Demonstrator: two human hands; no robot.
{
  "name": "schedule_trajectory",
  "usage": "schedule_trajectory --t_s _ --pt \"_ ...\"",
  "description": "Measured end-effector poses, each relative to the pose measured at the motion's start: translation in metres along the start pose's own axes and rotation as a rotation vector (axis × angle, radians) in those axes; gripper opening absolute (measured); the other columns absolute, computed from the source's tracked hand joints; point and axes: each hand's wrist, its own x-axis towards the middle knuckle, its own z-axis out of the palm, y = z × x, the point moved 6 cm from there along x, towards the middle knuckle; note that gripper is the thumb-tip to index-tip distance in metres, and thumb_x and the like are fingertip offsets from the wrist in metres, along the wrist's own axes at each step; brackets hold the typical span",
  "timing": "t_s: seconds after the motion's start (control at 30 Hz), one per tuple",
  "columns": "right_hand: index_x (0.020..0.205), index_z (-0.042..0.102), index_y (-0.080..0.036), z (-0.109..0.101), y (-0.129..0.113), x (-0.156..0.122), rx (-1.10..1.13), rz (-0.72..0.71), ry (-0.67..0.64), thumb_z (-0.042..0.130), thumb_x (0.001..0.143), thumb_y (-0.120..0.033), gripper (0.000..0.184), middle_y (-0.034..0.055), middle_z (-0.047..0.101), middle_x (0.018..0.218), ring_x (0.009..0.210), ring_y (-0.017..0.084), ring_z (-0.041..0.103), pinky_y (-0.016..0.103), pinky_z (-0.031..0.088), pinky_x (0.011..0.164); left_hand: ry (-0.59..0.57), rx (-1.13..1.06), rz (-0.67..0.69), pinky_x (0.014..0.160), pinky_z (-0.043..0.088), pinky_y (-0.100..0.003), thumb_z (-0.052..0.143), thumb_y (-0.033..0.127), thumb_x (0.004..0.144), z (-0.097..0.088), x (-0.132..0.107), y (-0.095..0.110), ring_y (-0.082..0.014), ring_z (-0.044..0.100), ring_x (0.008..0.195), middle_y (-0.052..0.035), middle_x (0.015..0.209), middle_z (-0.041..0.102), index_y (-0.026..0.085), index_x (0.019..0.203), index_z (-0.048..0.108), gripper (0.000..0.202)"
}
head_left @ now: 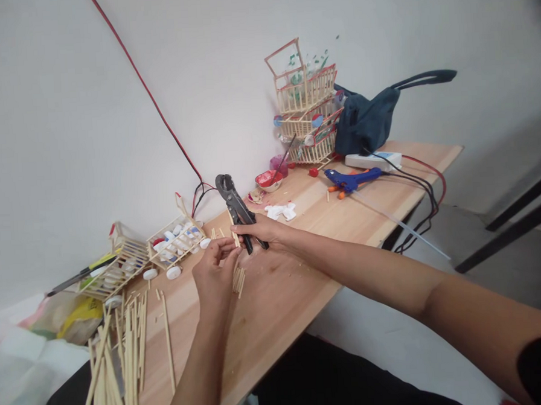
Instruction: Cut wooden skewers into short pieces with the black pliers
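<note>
My right hand (263, 228) is closed around a black hand cutter (234, 199), its grey head tilted up and away from me. Close by, my left hand (216, 272) pinches short wooden sticks (235, 234) against the cutter's near side; my right thumb reaches over to them. How many sticks are in the pinch is hard to make out. Just below my hands a small bundle of cut stick pieces (239, 281) lies on the wooden table (276, 311). Long wooden sticks (131, 355) are heaped at the near left, with one single stick (167, 335) beside them.
Small stick baskets (175, 234) with white bottle caps stand at the left. Taller stacked stick baskets (308, 95), a dark blue bag (366, 122), a white power strip (373, 161) and a blue glue gun (353, 179) stand farther right. A red-filled bowl (269, 179) sits near the wall.
</note>
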Motion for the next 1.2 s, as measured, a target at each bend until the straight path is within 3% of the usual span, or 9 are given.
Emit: schedule_trajectory --t_s 0.23,0.43,0.6,0.73,0.93,1.2 --pt "0.071 0.056 -0.014 -0.001 -0.001 -0.001 -0.077 -0.040 -0.023 0.075 0.071 -0.030 0.024 -0.0025 0.058 0.056 0.052 0.009 0.055 0.022 0.047 0.053 0.008 0.132 0.043 0.075 0.048 -0.029 0.069 0.027 0.074 -0.001 -0.002 0.004 -0.0188 0.066 0.078 -0.0032 0.083 0.071 0.020 0.086 0.065 0.014" --pt "0.067 0.057 -0.014 -0.008 -0.004 0.005 -0.231 -0.102 0.021 0.072 0.073 -0.032 0.025 -0.0018 0.058 0.056 0.053 0.009 0.055 0.021 0.046 0.053 -0.066 -0.146 -0.102 0.076 0.051 -0.030 0.074 0.029 0.069 0.003 0.004 -0.010 -0.0193 0.067 0.079 -0.0062 0.083 0.072 0.017 0.087 0.064 0.024" --pt "0.065 0.058 -0.014 -0.012 -0.006 0.009 -0.328 -0.140 0.058 0.070 0.075 -0.031 0.024 -0.0009 0.059 0.058 0.053 0.009 0.056 0.021 0.047 0.054 -0.093 -0.314 -0.196 0.074 0.053 -0.032 0.071 0.039 0.073 0.004 0.007 -0.018 -0.0184 0.068 0.072 -0.0054 0.076 0.071 0.015 0.090 0.064 0.031" --pt "0.064 0.059 -0.014 -0.011 -0.007 0.007 -0.403 -0.146 0.080 0.067 0.078 -0.029 0.021 0.0004 0.061 0.059 0.057 0.010 0.058 0.020 0.048 0.056 -0.078 -0.424 -0.309 0.070 0.053 -0.031 0.078 0.042 0.064 0.007 0.005 -0.023 -0.0169 0.067 0.067 -0.0047 0.071 0.071 0.014 0.086 0.063 0.039" --pt "0.069 0.056 -0.016 -0.005 -0.006 0.002 -0.577 -0.181 0.114 0.064 0.078 -0.030 0.018 -0.0013 0.060 0.059 0.055 0.010 0.056 0.020 0.044 0.054 -0.044 -0.392 -0.390 0.060 0.049 -0.024 0.084 0.037 0.054 0.009 0.003 -0.031 -0.0116 0.061 0.056 -0.0038 0.066 0.069 0.013 0.079 0.063 0.041" --pt "0.079 0.053 -0.017 0.002 -0.011 -0.003 -0.786 -0.351 0.123 0.059 0.077 -0.037 0.020 -0.0024 0.056 0.071 0.067 0.012 0.051 0.022 0.040 0.061 -0.039 -0.351 -0.380 0.056 0.045 -0.022 0.083 0.038 0.056 0.008 0.001 -0.034 -0.0098 0.056 0.053 -0.0013 0.059 0.064 0.011 0.075 0.066 0.037"
